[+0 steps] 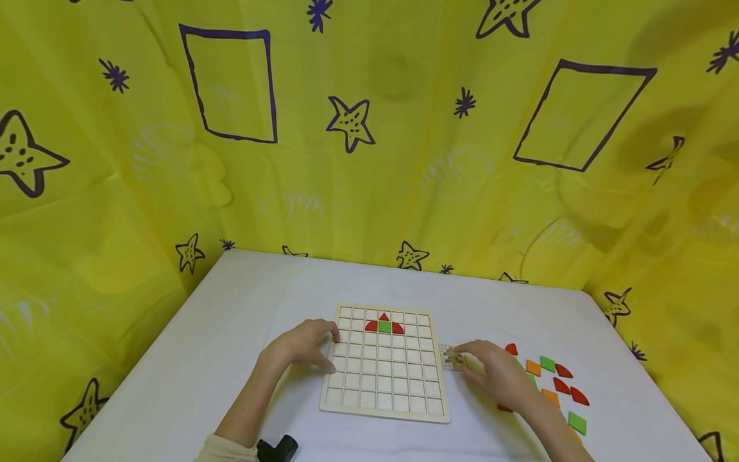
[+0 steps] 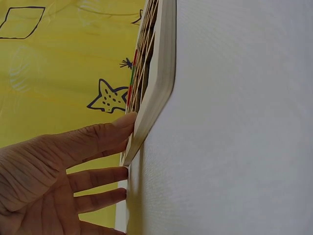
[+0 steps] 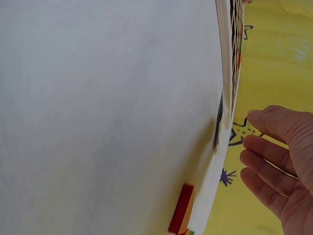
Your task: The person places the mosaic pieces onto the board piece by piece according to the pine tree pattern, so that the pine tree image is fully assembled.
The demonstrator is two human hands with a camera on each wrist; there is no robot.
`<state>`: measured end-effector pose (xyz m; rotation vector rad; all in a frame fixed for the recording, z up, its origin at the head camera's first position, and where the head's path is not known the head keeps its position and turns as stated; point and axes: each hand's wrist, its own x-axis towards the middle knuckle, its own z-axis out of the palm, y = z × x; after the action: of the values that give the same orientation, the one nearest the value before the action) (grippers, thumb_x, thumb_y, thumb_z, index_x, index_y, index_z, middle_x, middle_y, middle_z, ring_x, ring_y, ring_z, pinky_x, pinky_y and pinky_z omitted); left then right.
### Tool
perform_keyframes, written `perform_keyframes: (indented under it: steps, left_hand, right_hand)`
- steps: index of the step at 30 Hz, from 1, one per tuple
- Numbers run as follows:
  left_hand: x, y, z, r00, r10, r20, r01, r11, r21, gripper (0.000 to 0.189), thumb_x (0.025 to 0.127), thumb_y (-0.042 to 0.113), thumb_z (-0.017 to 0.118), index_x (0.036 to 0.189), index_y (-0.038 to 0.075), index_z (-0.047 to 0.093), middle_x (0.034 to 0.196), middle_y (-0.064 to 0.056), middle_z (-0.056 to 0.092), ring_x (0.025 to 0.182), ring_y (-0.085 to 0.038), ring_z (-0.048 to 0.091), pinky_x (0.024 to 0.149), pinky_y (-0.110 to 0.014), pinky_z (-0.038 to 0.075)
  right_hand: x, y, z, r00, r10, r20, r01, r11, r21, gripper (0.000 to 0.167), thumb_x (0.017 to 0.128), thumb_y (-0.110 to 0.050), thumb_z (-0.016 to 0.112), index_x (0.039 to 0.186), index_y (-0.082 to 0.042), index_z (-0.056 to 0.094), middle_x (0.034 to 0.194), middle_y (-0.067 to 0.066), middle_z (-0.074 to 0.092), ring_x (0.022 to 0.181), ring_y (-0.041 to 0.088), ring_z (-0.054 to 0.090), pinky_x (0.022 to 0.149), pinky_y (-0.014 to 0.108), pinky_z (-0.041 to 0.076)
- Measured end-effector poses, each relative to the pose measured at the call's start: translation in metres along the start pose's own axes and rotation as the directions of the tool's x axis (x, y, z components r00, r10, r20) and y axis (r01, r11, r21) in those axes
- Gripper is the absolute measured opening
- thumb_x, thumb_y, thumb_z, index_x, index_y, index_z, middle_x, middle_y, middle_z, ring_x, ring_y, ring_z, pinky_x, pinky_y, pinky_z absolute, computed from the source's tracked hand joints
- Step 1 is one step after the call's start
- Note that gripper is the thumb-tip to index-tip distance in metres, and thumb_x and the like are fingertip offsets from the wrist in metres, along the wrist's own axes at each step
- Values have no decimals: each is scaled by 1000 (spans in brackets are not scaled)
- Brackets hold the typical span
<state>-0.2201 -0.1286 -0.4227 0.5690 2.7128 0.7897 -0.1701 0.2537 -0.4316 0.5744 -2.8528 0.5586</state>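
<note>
Left fingers (image 2: 98,179): spread with a wide gap between thumb and forefinger, the others nearly straight; they grip nothing between them. Thumb tip and forefinger meet the left edge of the grid board (image 1: 369,370), so the left hand (image 1: 297,344) rests against it.
Right fingers (image 3: 269,169): loosely bent, thumb apart from the rest, holding nothing that shows. In the right wrist view they hang in the air; whether one brushes anything cannot be told from the head view.
Small patterned card (image 1: 448,357): below and to the left of the right fingertips, between the right hand (image 1: 498,373) and the board's right edge, close by that edge. The right hand is much the nearer. Partly covered, so its long axis is unclear.
Board lie: flat between the two hands, looking near square, one side facing the person.
Pieces on the board: in the far rows, a red triangle (image 1: 383,317) above a green square (image 1: 384,327), a red quarter-round on either side of it.
Loose pieces: red, green and orange (image 1: 534,367), scattered under and beyond the right hand, farther right than the card.
Outer edge: white table (image 1: 277,282), black object (image 1: 278,448) near the left sleeve (image 1: 224,449), yellow curtain (image 1: 398,167) behind.
</note>
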Motion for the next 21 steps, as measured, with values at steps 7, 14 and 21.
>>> perform_keyframes:
  steps: [7,14,21]
  left_hand:
    - [-1,1,0,1000,9,-6,-9,1000,0,42,71,11,94,100,14,64,112,-3,66,105,-26,55,98,-48,46]
    - [-1,2,0,1000,4,-3,-4,1000,3,42,71,11,94,101,14,64,113,-3,65,105,-25,55,98,-48,46]
    - [-1,1,0,1000,-4,-2,4,1000,1,43,71,12,94,101,15,64,115,-3,65,107,-26,55,99,-49,46]
  right_hand:
    - [-9,11,-11,997,79,18,-80,996,30,28,90,-14,79,117,-8,74,118,8,73,115,38,66,93,56,53]
    - [-19,26,-19,995,97,12,-97,995,27,30,89,-12,80,117,-6,74,118,10,72,112,37,67,89,55,55]
    - [-27,43,-26,995,101,-26,-101,995,12,29,87,-10,82,114,-6,75,114,12,73,92,28,69,77,46,57]
